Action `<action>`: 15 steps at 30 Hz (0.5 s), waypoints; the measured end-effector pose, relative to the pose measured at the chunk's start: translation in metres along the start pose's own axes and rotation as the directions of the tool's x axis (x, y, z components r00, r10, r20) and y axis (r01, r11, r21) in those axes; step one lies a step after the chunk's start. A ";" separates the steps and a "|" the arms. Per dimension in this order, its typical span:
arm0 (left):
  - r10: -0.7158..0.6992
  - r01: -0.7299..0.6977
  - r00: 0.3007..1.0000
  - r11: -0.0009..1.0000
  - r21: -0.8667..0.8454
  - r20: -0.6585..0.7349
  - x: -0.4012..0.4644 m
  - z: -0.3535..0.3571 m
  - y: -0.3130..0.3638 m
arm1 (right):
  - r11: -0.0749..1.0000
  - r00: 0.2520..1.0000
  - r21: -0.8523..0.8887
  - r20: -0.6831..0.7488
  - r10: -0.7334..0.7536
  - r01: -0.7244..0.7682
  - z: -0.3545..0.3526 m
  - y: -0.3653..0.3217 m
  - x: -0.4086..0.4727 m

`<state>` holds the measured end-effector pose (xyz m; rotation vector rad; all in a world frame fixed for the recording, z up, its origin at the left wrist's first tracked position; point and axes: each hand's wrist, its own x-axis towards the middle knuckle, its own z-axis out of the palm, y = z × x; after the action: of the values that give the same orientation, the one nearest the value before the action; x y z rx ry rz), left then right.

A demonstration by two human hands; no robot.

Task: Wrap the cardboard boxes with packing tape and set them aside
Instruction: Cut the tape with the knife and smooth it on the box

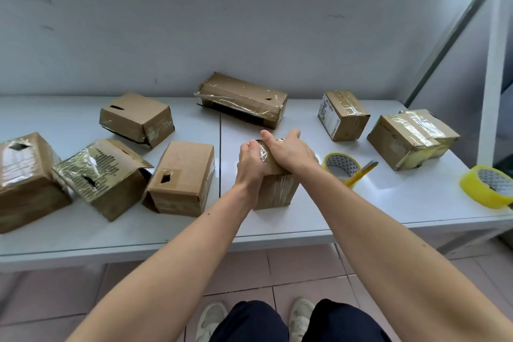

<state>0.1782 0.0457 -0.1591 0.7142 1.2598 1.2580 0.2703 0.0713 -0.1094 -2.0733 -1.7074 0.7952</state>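
The small cardboard box (pixel 276 191) stands upright near the middle of the white table (pixel 305 219), just right of the seam between the two tabletops, its long axis vertical and its taped top tilted a little away from the person. The near face shows wrinkled clear tape. Both hands sit on its top end: the left hand (pixel 249 162) grips the left upper edge with curled fingers, and the right hand (pixel 288 151) lies across the top, palm down, fingers bent over the far edge — pressing the tape there.

Just to the right lies a yellow tape roll (pixel 342 165) flat on the table, with a yellow box cutter (pixel 361 172) resting against it, blade end pointing up and right. A second tape roll (pixel 488 186) leans at the table's right edge.

Other boxes ring the work: a long taped box (pixel 244 98) behind, lying crosswise; two taped boxes (pixel 342 115) (pixel 410 137) at the right; four more at the left — the nearest plain box (pixel 180 178) just beside the left forearm, the others torn or partly taped.
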 end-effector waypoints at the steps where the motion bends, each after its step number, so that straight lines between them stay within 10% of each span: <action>1: 0.000 0.000 1.000 1.000 -0.022 -0.002 -0.001 0.000 0.001 | 0.999 0.999 0.042 0.032 -0.010 0.009 0.000 0.004 -0.001; 7: -0.045 0.046 0.997 0.999 0.020 -0.056 0.001 0.005 0.005 | 0.999 0.999 0.045 -0.029 -0.028 0.030 0.002 0.006 -0.013; 11: -0.245 0.238 0.951 0.969 -0.061 -0.187 0.010 0.010 0.040 | 0.917 0.995 0.386 -0.006 -0.102 0.097 -0.022 0.004 -0.022; 15: -0.393 0.393 0.919 0.919 -0.015 -0.003 0.000 0.005 0.053 | 0.958 0.970 0.173 -0.123 -0.208 0.227 -0.022 0.007 -0.029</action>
<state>0.1672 0.0598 -0.1085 0.4174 1.3199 0.9358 0.2858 0.0437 -0.0907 -1.7367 -1.6982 0.7343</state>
